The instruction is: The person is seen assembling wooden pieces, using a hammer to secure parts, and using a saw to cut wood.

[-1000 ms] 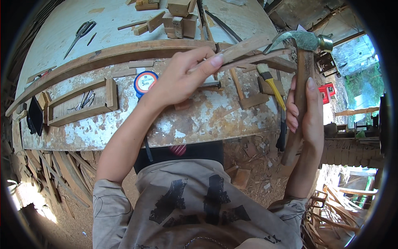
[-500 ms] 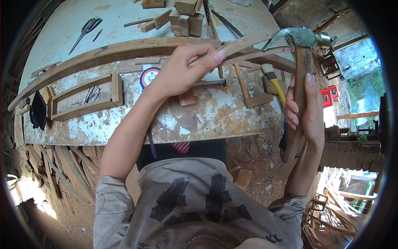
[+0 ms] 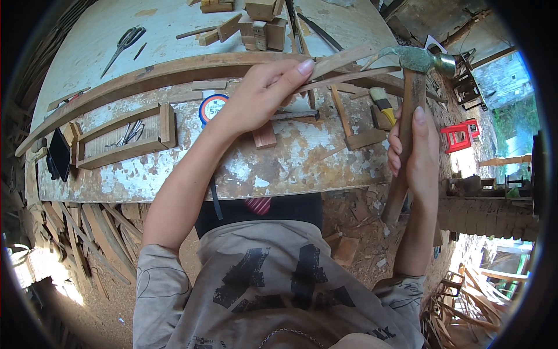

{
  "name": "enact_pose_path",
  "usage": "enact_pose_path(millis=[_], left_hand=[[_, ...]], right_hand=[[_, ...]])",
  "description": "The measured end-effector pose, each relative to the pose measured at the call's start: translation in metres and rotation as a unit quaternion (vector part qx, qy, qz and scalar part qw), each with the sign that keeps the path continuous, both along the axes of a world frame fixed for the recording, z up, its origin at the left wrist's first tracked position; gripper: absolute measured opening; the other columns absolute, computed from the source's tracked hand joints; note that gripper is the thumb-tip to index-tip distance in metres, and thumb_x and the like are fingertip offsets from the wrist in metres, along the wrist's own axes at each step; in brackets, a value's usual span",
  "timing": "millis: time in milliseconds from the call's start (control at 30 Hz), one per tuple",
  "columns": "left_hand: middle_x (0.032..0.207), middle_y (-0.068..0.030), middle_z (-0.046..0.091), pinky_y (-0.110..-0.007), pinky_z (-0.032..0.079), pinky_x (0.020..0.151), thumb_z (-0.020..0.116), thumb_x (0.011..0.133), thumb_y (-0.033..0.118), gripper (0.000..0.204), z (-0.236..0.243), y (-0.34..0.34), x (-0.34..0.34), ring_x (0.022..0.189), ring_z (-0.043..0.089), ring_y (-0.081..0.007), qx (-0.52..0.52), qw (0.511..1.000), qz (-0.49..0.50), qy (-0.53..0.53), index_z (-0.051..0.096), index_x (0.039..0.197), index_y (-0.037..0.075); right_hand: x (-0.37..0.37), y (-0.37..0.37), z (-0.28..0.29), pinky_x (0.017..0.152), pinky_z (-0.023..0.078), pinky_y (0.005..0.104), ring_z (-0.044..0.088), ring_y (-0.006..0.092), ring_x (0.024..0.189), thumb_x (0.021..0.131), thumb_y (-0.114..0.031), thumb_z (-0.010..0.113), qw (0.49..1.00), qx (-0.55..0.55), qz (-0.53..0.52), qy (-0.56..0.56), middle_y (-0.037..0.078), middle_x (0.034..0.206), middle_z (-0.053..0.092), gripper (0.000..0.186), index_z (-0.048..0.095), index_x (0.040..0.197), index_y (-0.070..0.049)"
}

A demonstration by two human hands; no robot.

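Note:
My left hand (image 3: 261, 96) is closed around two thin wooden strips (image 3: 342, 60), which fan slightly apart and point to the right above the workbench. In my right hand (image 3: 419, 152) is a claw hammer (image 3: 414, 87), gripped midway along its wooden handle with the greenish metal head up. The claw's tip lies at the free ends of the strips; whether it touches them I cannot tell. Below my left hand, a blue and orange tape measure (image 3: 213, 108) is partly covered by my forearm. Close by lie a wood block (image 3: 264, 137) and a dark metal-tipped tool (image 3: 296, 115).
A wooden tray of nails (image 3: 165, 139) and scissors (image 3: 123, 49) are at left. A long wooden beam (image 3: 145, 71) crosses the bench. Near my right hand are a yellow-handled brush (image 3: 382, 103) and wood pieces (image 3: 365, 139). Wood blocks (image 3: 261, 32) stand at the back.
My right hand has brought the hammer a little to the left and slightly down, its claw nearer the strips. My left hand keeps its hold, shifting only slightly.

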State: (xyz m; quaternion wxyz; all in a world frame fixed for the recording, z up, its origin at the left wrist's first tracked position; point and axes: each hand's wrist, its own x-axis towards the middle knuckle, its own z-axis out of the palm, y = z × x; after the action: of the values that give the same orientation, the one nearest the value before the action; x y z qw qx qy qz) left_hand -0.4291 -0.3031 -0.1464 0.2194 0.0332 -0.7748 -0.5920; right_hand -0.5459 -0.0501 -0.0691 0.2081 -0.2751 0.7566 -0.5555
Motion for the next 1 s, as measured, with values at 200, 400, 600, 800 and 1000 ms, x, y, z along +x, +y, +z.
enact_pose_path(millis=[200, 400, 600, 800, 1000], left_hand=[[0.069, 0.004, 0.044, -0.025, 0.029, 0.056, 0.043, 0.109, 0.054, 0.055, -0.006, 0.004, -0.001, 0.062, 0.037, -0.0057, 0.049, 0.999, 0.001, 0.017, 0.063, 0.089, 0.006], [0.07, 0.0043, 0.042, -0.024, 0.029, 0.057, 0.043, 0.109, 0.053, 0.054, -0.002, 0.004, 0.0, 0.063, 0.037, -0.006, 0.058, 0.997, 0.011, 0.044, 0.061, 0.089, 0.006], [0.069, 0.0047, 0.041, -0.024, 0.03, 0.056, 0.044, 0.108, 0.054, 0.054, -0.005, 0.004, 0.0, 0.062, 0.037, -0.0057, 0.046, 0.994, 0.031, 0.091, 0.061, 0.089, 0.006], [0.062, 0.0047, 0.042, -0.025, 0.03, 0.052, 0.046, 0.108, 0.054, 0.059, -0.005, -0.006, -0.001, 0.057, 0.037, -0.0056, -0.002, 0.996, 0.045, 0.074, 0.066, 0.085, 0.004], [0.061, 0.003, 0.042, -0.027, 0.031, 0.052, 0.045, 0.108, 0.056, 0.061, -0.006, -0.013, 0.001, 0.057, 0.039, -0.0075, 0.034, 0.999, 0.011, 0.034, 0.06, 0.077, 0.005]], right_hand=[[0.019, -0.015, -0.012, 0.045, 0.034, 0.0211, 0.043, 0.0046, 0.05, 0.111, -0.045, 0.042, 0.997, -0.014, 0.015, 0.079, -0.001, 0.069, 0.049, 0.04, 0.052, 0.112, -0.006], [0.025, -0.024, -0.032, 0.048, 0.038, 0.0233, 0.047, 0.0066, 0.051, 0.111, -0.04, 0.045, 0.981, -0.017, -0.006, 0.192, 0.0, 0.067, 0.052, 0.037, 0.051, 0.111, -0.004], [0.031, -0.029, -0.041, 0.05, 0.04, 0.0258, 0.051, 0.0093, 0.052, 0.111, -0.037, 0.045, 0.961, -0.007, -0.04, 0.273, 0.002, 0.065, 0.055, 0.036, 0.051, 0.11, -0.002], [0.032, -0.023, -0.02, 0.051, 0.039, 0.0262, 0.05, 0.0089, 0.054, 0.111, -0.038, 0.045, 0.973, 0.053, -0.017, 0.224, 0.001, 0.065, 0.054, 0.036, 0.053, 0.108, -0.004], [0.028, -0.023, -0.002, 0.051, 0.038, 0.0251, 0.048, 0.0075, 0.055, 0.111, -0.04, 0.046, 0.978, 0.076, 0.024, 0.192, 0.0, 0.066, 0.051, 0.036, 0.053, 0.107, -0.006]])
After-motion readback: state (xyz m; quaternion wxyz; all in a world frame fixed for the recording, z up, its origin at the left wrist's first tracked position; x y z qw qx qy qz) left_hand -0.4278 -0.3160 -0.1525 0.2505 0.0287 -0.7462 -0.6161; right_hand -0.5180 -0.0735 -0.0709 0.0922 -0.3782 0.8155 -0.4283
